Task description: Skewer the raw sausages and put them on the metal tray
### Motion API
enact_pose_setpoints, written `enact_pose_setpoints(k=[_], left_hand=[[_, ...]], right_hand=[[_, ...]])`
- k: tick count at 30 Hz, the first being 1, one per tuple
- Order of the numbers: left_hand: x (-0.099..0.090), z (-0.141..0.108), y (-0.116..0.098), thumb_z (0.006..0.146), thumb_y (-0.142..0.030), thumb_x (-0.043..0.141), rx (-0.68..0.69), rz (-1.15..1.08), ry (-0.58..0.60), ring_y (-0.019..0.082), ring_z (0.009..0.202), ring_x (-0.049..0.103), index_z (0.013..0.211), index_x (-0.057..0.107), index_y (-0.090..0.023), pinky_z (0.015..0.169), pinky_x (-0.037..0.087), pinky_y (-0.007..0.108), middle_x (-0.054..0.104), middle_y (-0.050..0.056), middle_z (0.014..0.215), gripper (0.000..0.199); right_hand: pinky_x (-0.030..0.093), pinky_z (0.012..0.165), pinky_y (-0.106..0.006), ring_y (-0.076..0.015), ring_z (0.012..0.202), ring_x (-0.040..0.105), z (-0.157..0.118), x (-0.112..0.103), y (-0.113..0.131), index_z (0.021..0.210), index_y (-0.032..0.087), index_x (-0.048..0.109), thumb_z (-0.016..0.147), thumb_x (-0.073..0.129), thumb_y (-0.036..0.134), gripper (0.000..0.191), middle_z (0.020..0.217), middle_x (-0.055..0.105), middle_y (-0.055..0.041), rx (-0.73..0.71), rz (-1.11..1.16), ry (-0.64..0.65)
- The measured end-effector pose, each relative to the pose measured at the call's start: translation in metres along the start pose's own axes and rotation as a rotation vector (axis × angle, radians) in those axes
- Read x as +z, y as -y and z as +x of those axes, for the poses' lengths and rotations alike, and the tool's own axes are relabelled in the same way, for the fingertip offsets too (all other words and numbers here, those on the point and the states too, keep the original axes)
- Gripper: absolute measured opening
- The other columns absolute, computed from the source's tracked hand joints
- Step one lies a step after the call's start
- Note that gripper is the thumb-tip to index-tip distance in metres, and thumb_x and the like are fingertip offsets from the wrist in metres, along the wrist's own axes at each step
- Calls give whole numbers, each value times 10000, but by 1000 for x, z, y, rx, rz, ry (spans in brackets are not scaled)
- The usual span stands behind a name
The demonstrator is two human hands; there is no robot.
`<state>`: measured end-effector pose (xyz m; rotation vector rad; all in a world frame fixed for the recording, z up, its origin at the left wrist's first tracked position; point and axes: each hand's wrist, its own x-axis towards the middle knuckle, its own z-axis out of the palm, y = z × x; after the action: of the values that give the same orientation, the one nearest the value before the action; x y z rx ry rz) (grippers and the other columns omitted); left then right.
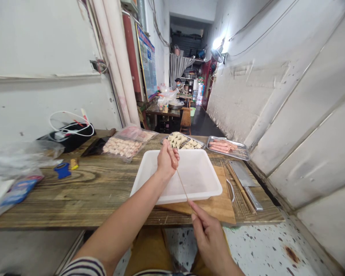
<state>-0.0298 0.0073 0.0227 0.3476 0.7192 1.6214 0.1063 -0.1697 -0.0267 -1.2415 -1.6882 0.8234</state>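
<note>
My left hand (167,158) is closed above a white plastic tub (149,189), wrapped round a pinkish sausage (174,164) that is mostly hidden by the fingers. A thin bamboo skewer (183,184) runs from the sausage's near end down toward me. Its lower part is pinched between the thumb and forefinger of my right hand (208,234), just in front of the tub's near rim. The tub rests partly on a wooden cutting board (222,209). Beyond it, at the back right, a metal tray (241,154) holds skewered pink sausages.
A cleaver (244,178) and loose skewers (238,188) lie right of the board. Behind the tub, another metal tray (199,145) carries triangular pieces. A bag of pale pieces (123,147), a blue object (62,170) and plastic bags (20,191) lie left. Someone sits far back.
</note>
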Motion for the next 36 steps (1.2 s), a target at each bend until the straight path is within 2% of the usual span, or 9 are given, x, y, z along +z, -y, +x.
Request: enact_pose_setpoints(k=[3,10,16,20,25,30,36], left_hand=[[0,-1,1,887,-431,449,39,27,22,75,371,420,978,486,-217,383,322,155,471,-44,533,236],[3,-5,3,859,-455,500,69,54,59,69,372,423,988,497,-206,391,323,156,474,-49,531,280],[5,-11,4,862,-457,494,81,76,106,69,384,417,1017,501,-211,398,315,154,477,-44,530,291],[4,-11,6,857,-461,495,80,93,135,71,387,417,1060,500,-216,402,314,155,475,-45,529,318],[4,-12,7,863,-446,488,66,86,143,69,388,416,1071,496,-215,407,311,153,472,-45,526,310],[9,-18,4,877,-423,467,40,63,149,69,379,407,1054,490,-215,398,299,153,467,-46,520,274],[12,-23,3,853,-470,500,33,51,179,67,373,399,1019,495,-226,387,291,150,457,-53,517,295]], right_hand=[[504,894,-344,-239,966,670,1,-2,1,1219,37,614,919,392,304,458,975,721,-154,-2,14,2],[511,887,-361,-244,952,679,0,-1,2,1215,90,629,910,418,280,416,1020,718,-138,2,58,-22],[518,880,-361,-241,955,681,3,4,-2,1201,86,636,907,418,262,406,1025,716,-146,-11,90,-48],[536,846,-320,-234,971,676,6,7,-3,1175,66,648,901,428,247,396,1031,712,-160,-34,82,-74],[570,731,-302,-219,784,709,9,12,-5,1147,72,661,903,423,239,380,908,736,-144,-63,51,-106],[551,811,-327,-240,909,696,9,20,-7,1100,89,677,917,388,233,371,912,736,-139,-94,59,-137],[562,776,-275,-206,875,708,10,25,-9,1067,106,680,910,402,199,332,973,732,-137,-143,24,-185]])
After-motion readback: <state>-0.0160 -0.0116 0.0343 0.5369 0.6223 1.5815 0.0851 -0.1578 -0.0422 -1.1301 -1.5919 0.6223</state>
